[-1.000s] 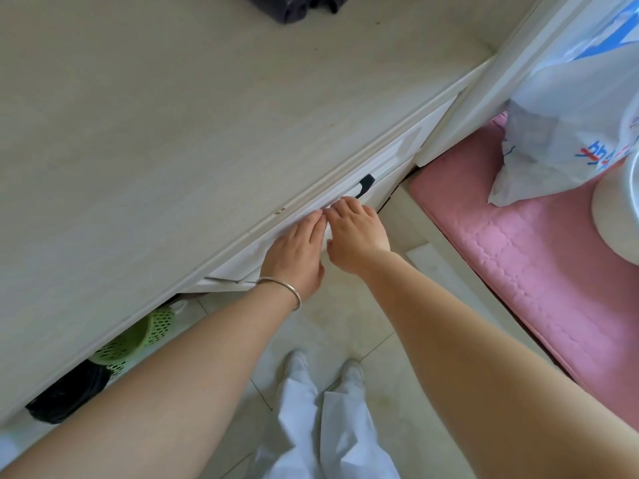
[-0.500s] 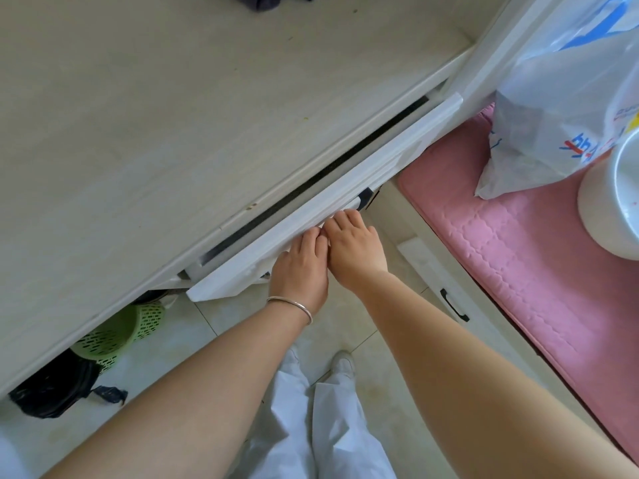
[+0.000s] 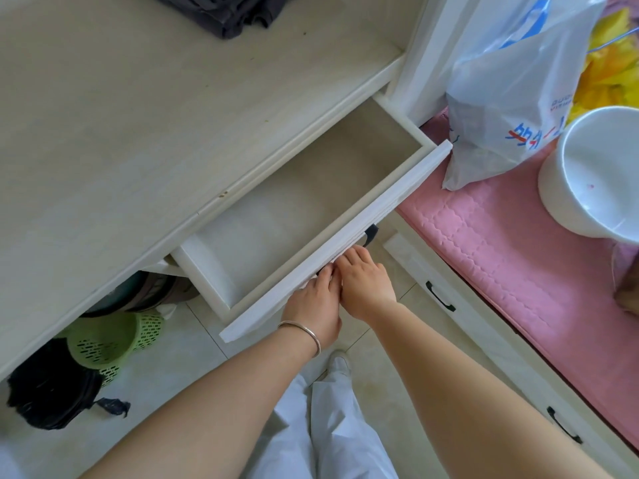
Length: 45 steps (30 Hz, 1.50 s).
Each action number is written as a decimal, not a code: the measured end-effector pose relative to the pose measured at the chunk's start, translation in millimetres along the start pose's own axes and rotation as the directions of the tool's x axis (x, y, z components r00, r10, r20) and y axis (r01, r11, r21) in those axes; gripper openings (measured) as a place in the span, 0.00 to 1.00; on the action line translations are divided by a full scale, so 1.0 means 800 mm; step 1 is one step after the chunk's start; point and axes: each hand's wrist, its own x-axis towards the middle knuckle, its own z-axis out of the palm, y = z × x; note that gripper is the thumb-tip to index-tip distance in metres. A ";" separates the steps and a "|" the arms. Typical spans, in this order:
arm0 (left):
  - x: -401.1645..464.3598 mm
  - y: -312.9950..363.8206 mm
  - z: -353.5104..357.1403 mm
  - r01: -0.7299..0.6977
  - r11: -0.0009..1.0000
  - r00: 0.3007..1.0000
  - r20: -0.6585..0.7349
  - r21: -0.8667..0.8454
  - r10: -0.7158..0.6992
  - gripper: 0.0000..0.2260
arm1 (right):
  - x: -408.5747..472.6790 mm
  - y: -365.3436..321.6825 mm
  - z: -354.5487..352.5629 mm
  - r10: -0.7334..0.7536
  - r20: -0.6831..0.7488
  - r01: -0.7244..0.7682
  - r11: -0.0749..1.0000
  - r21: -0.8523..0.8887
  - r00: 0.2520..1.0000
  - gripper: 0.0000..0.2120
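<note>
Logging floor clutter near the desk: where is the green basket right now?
Head view, lower left: the green basket sits on the floor under the desk, beside a black bag.

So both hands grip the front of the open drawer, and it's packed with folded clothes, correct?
Not quite. The left hand and right hand do grip the front of the open drawer, but the head view shows only its bare bottom, with no folded clothes inside.

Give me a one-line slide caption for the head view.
Left hand and right hand hold the front of an open, empty-looking white drawer.
</note>
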 end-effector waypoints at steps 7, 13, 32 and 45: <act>-0.026 0.028 0.010 -0.066 0.997 0.998 0.011 -0.047 0.067 0.18 | -0.040 0.023 0.004 0.044 0.090 -0.048 0.998 0.041 0.995 0.18; -0.039 0.018 0.005 -0.313 0.919 0.760 -0.516 0.242 0.395 0.11 | -0.065 0.038 0.009 0.060 0.114 -0.070 0.994 0.084 0.992 0.20; -0.056 0.076 -0.021 -0.002 0.999 0.982 0.190 0.039 -0.006 0.26 | -0.133 0.074 0.034 0.156 0.169 -0.185 0.967 0.177 0.973 0.21; -0.058 0.094 -0.018 -0.011 1.000 0.965 0.262 0.022 0.005 0.28 | -0.146 0.087 0.039 0.193 0.208 -0.225 0.964 0.140 0.959 0.21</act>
